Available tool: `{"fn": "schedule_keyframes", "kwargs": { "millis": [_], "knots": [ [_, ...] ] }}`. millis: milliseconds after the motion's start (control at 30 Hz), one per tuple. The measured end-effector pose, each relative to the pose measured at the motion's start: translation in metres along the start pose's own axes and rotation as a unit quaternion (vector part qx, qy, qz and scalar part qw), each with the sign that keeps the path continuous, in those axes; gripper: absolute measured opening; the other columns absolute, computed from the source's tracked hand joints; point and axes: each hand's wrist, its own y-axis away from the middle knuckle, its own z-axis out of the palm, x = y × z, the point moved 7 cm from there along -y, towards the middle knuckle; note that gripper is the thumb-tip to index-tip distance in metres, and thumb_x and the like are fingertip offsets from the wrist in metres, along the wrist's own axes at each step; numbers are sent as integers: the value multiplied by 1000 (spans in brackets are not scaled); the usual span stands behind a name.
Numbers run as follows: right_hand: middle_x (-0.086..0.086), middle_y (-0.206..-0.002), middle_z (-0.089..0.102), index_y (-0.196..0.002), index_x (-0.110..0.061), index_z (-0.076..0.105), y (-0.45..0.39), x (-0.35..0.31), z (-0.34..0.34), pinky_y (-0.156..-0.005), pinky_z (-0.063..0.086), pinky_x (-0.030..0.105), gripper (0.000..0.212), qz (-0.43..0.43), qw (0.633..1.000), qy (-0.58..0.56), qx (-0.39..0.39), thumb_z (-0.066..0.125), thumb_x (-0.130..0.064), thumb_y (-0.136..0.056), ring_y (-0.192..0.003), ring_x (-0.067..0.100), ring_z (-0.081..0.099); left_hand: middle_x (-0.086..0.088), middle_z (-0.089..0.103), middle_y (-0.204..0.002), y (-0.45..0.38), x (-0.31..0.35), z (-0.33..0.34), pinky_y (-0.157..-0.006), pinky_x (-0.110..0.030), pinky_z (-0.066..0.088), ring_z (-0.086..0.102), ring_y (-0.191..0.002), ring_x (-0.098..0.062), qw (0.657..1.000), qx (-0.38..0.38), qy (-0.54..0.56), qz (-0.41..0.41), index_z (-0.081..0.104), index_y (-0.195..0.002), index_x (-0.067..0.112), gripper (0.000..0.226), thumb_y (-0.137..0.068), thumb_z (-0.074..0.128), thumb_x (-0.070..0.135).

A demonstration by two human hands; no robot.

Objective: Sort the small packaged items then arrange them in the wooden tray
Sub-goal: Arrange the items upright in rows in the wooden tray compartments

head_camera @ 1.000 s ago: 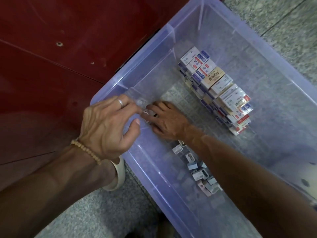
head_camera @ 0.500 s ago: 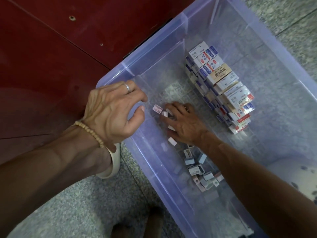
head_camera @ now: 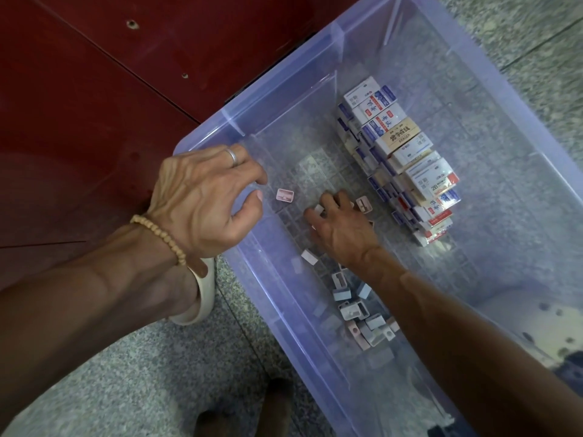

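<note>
Right hand (head_camera: 342, 228) shifted toward bin (head_camera: 202, 143) middle, fingers curled on small white piece (head_camera: 319, 209), left hand (head_camera: 202, 200) loosely curled at near-left rim holding nothing, pink sharpener (head_camera: 285, 195) between them, eraser boxes (head_camera: 399, 152) stacked along far side

One clear bin (head_camera: 202, 143), two hands, one stack of eraser boxes (head_camera: 398, 152).

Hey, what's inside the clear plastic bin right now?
A stacked row of eraser boxes, loose small sharpeners and the right hand reaching among them. Anything under that hand and forearm is covered.
</note>
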Motion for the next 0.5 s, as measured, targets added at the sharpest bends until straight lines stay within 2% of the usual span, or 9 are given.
{"fn": "schedule_keyframes", "kwargs": {
  "millis": [100, 167, 200, 233, 267, 333, 433, 500],
  "knots": [
    [23, -106, 57, -107, -11, 66, -1, 3, -4, -54, 48, 38, 34, 83, 993, -85, -2, 78, -16, -75, -97, 46, 54, 0, 67, -90, 0, -1, 0, -58, -31, 43, 64, -76, -24, 1000, 2, 2, 1, 71, -94, 16, 34, -84, 44, 34],
    [20, -101, 56, -102, -12, 67, -5, 5, -6, -67, 40, 36, 26, 127, 978, -164, 3, 69, -17, -77, -93, 40, 53, -1, 67, -90, 0, -1, 0, -57, -31, 43, 64, -76, -24, 1000, 3, 4, 2, 71, -93, 16, 35, -84, 44, 35],
    [17, -98, 57, -98, -14, 67, -8, 5, -7, -70, 38, 32, 22, 146, 964, -222, 5, 63, -18, -76, -89, 36, 54, -1, 67, -89, 0, 0, 0, -57, -31, 42, 64, -75, -24, 1000, 3, 4, 4, 72, -92, 16, 35, -84, 44, 35],
    [13, -94, 58, -94, -17, 67, -10, 8, -11, -69, 39, 29, 18, 177, 935, -308, 11, 61, -18, -77, -85, 31, 55, 0, 67, -89, 0, 0, 0, -57, -31, 42, 64, -75, -24, 1000, 4, 3, 4, 72, -92, 16, 35, -84, 43, 34],
    [7, -90, 60, -91, -19, 66, -12, 13, -14, -66, 41, 28, 13, 234, 879, -414, 13, 64, -14, -79, -78, 24, 57, 0, 67, -89, 1, 0, 0, -57, -31, 42, 64, -75, -24, 1000, 5, 3, 5, 72, -92, 16, 35, -84, 43, 34],
    [-1, -80, 59, -91, -20, 64, -8, 19, -16, -55, 43, 26, 16, 333, 715, -614, 8, 72, -7, -85, -64, 15, 56, -1, 67, -89, 1, -1, 0, -57, -30, 41, 64, -75, -24, 1000, 6, 3, 4, 71, -92, 16, 35, -84, 43, 35],
    [2, -85, 61, -99, -21, 62, -1, 7, -24, -50, 45, 24, 9, 357, 450, -818, -13, 66, -23, -91, -70, 15, 61, 0, 67, -89, 0, -1, 0, -57, -31, 42, 63, -75, -24, 1000, 5, 8, 2, 71, -92, 16, 35, -84, 43, 35],
    [5, -90, 63, -105, -16, 61, 2, -5, -33, -48, 51, 25, 25, 344, 288, -894, -12, 59, -35, -87, -77, 19, 62, 0, 67, -88, 0, -1, -1, -57, -30, 42, 63, -75, -23, 1000, 9, 11, -1, 71, -91, 16, 35, -84, 43, 35]
  ]
}}
